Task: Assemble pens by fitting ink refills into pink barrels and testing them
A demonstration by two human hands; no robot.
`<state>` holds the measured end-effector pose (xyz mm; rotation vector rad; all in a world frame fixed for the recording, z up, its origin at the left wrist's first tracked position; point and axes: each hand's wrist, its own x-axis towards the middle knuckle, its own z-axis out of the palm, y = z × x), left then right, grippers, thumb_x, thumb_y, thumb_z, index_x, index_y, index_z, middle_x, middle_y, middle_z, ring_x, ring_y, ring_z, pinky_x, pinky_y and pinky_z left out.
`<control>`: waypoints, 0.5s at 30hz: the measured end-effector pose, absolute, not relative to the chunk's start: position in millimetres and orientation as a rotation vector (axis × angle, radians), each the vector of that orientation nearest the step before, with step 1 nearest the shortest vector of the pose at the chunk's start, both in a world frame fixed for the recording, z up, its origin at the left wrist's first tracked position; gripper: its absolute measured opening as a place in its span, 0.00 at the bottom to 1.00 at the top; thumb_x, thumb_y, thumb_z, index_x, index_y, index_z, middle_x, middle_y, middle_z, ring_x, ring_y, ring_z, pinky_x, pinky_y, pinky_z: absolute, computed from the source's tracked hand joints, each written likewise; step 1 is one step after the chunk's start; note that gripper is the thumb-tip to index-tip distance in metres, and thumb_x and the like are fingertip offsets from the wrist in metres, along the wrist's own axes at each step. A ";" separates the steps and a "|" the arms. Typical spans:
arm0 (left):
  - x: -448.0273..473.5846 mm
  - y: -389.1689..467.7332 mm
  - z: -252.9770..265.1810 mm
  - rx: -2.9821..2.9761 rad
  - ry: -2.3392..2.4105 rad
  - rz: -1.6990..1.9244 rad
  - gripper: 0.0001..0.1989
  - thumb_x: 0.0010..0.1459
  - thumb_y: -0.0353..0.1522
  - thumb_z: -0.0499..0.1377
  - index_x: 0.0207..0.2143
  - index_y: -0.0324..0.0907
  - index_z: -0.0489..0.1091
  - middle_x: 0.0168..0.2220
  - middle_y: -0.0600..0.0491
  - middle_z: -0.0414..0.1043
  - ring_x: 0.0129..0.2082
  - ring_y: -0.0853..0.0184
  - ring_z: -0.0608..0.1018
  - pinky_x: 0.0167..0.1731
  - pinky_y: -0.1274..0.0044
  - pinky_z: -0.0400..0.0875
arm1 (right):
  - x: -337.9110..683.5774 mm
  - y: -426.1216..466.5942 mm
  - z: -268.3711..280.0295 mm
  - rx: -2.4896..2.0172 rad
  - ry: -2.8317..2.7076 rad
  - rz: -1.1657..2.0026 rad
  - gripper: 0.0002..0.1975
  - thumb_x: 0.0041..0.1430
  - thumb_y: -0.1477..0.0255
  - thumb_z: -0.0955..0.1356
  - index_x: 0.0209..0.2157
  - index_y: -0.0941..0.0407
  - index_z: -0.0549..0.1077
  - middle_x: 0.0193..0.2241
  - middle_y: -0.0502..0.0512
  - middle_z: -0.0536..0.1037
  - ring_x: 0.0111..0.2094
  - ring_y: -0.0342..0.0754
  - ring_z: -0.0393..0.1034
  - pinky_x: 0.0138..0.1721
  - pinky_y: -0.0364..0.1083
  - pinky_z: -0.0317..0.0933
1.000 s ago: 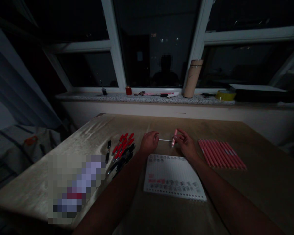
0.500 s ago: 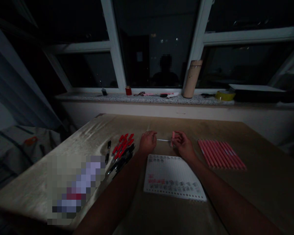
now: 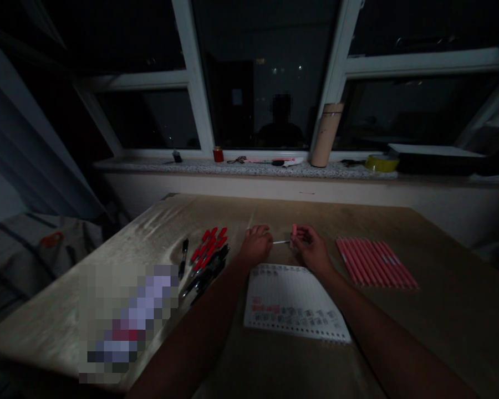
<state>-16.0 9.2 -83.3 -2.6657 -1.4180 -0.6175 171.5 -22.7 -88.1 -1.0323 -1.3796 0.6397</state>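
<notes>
My right hand (image 3: 311, 246) pinches a short pink piece (image 3: 294, 229), held upright between thumb and fingers; its exact kind is too small to tell. A thin whitish rod (image 3: 280, 241), like a pen refill, runs from it to my left hand (image 3: 258, 245). The left fingertips close around the rod's left end, while the other fingers curl low over the table. Just below both hands lies a spiral notebook (image 3: 293, 293) with rows of small black and red marks. Right of my right hand is a neat row of pink pens (image 3: 376, 261).
Left of my arms are several red pieces (image 3: 210, 247), a pile of black pens (image 3: 208, 271), a lone black pen (image 3: 183, 257) and a blurred-out object (image 3: 141, 310). On the windowsill stand a tan flask (image 3: 327, 136), yellow tape (image 3: 381, 162) and a small red jar (image 3: 218, 154).
My left hand has shifted right, toward my right hand, and less of the thin rod shows between them. The right hand stays nearly in place with the pink piece.
</notes>
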 end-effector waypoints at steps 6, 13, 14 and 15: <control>-13.7 8.2 -78.3 -2.697 -1.395 -0.659 0.07 0.57 0.31 0.54 0.35 0.41 0.71 0.46 0.47 0.68 0.49 0.59 0.66 0.49 0.65 0.58 | 173.4 -20.0 -91.8 -1.055 -1.395 0.613 0.15 0.51 0.65 0.68 0.41 0.56 0.68 0.34 0.56 0.74 0.34 0.47 0.70 0.39 0.49 0.64; -11.0 10.7 -60.6 -2.807 -1.339 -0.895 0.07 0.58 0.32 0.54 0.34 0.41 0.71 0.35 0.50 0.73 0.40 0.63 0.72 0.45 0.70 0.62 | 172.5 -20.0 -91.9 -1.074 -1.371 0.672 0.17 0.51 0.63 0.69 0.41 0.55 0.68 0.34 0.56 0.75 0.33 0.47 0.70 0.38 0.48 0.65; -11.4 11.1 -57.4 -2.810 -1.341 -0.979 0.07 0.58 0.32 0.55 0.34 0.41 0.71 0.34 0.50 0.73 0.39 0.64 0.72 0.44 0.71 0.63 | 171.9 -20.3 -91.7 -1.070 -1.364 0.684 0.17 0.50 0.63 0.69 0.41 0.55 0.68 0.34 0.56 0.75 0.33 0.47 0.70 0.38 0.48 0.65; -12.3 11.4 -54.2 -2.806 -1.343 -1.066 0.06 0.57 0.32 0.55 0.33 0.40 0.71 0.34 0.50 0.73 0.38 0.65 0.73 0.43 0.72 0.64 | 171.3 -20.6 -91.6 -1.063 -1.362 0.698 0.17 0.50 0.63 0.69 0.41 0.55 0.68 0.34 0.55 0.75 0.33 0.47 0.70 0.37 0.48 0.65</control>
